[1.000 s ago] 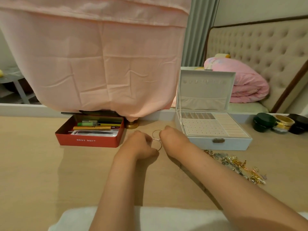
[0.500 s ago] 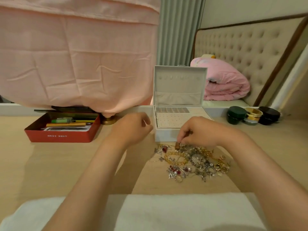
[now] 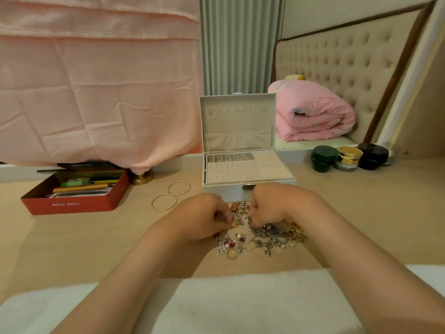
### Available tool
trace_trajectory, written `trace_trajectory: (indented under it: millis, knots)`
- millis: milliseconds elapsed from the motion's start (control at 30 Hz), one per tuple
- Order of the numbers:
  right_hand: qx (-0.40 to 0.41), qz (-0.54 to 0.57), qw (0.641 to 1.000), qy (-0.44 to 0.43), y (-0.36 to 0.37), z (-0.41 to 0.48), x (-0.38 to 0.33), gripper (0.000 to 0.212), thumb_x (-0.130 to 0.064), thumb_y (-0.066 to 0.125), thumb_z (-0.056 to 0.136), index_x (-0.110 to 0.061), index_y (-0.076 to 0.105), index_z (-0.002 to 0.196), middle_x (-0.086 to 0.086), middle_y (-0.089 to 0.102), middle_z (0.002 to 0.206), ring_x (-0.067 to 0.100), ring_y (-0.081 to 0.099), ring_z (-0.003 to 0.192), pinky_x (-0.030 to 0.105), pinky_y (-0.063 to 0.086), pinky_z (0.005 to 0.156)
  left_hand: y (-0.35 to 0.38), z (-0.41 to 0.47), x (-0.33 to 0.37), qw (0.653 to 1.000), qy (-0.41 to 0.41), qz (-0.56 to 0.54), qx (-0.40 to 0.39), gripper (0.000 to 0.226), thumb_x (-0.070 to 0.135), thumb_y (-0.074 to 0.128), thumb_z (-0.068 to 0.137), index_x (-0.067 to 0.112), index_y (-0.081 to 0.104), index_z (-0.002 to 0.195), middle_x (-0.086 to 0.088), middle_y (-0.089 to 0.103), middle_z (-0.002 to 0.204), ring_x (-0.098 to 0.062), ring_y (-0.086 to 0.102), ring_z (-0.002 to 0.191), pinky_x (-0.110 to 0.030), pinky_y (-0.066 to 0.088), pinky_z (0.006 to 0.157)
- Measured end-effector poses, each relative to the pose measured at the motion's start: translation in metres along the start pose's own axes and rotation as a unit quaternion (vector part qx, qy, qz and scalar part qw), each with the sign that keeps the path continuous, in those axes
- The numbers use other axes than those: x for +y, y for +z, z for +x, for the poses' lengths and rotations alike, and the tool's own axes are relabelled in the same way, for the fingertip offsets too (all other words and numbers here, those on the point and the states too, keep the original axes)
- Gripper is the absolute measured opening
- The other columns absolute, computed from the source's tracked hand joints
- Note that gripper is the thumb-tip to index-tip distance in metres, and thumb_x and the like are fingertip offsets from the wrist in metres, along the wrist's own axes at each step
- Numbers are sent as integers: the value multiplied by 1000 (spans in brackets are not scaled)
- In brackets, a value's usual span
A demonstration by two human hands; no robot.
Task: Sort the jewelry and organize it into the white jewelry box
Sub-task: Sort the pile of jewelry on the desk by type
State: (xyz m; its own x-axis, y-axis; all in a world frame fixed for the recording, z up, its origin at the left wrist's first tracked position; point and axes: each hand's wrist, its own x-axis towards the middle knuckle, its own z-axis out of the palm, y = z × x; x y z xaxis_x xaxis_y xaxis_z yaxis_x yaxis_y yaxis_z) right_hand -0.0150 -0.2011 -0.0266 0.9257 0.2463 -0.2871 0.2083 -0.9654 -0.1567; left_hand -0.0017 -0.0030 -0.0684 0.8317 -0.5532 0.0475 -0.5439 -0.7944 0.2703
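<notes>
The white jewelry box (image 3: 222, 192) stands open at the middle of the wooden table, its lid (image 3: 237, 121) upright. Its tray shows small compartments, a dotted earring panel and ring rolls. Right in front of it lies a tangled pile of jewelry (image 3: 266, 239) in gold, silver and red pieces. My left hand (image 3: 204, 216) is at the pile's left edge, fingers curled, pinching a small piece. My right hand (image 3: 271, 206) is over the pile's top, fingers curled down into it on a piece. Two thin gold bangles (image 3: 164, 201) (image 3: 179, 188) lie flat left of the box.
A red tin (image 3: 72, 203) of pens sits at the left. Three small jars (image 3: 323, 159) stand at the right. A pink cloth (image 3: 96, 92) hangs behind the table. A white towel (image 3: 240, 302) lies along the near edge. A folded pink quilt (image 3: 313, 112) lies on the bed behind.
My left hand has come from beside the box down into the pile, close to my right hand. The two bangles I held a second ago now lie on the table.
</notes>
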Motion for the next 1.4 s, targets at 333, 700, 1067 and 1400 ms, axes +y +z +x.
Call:
trace_trajectory:
  millis: [333,700,1067,1400]
  knots:
    - [46,62,995,-57,10,11,-2,13,-30,79,80,-27,73,92,-13,68,81,8,64,78,31,56,75,-3,-2,-9,1000,-19,8,-4,10,44,71,84,34,71,82,15,61,89,-4,58,83,-33,53,78]
    - [56,410,903,-113,7,15,-5,12,-18,70,95,-10,74,104,4,78,95,20,76,88,38,62,75,-21,-3,-9,885,-40,-458,75,19,20,54,102,7,67,94,1,70,81,-11,63,74,-25,52,69]
    - [55,573,810,-116,4,9,-24,23,-1,57,100,-10,64,120,11,68,84,22,67,68,32,60,58,-46,-26,-22,848,-91,-518,67,19,4,66,92,7,68,111,-10,67,89,-16,68,77,-32,61,76]
    - [16,375,923,-80,28,51,-136,11,-10,62,98,-18,64,105,14,68,73,22,61,49,33,55,47,-41,-84,-103,949,-265,-156,68,2,35,68,91,36,67,93,10,68,91,-9,64,85,-30,57,79]
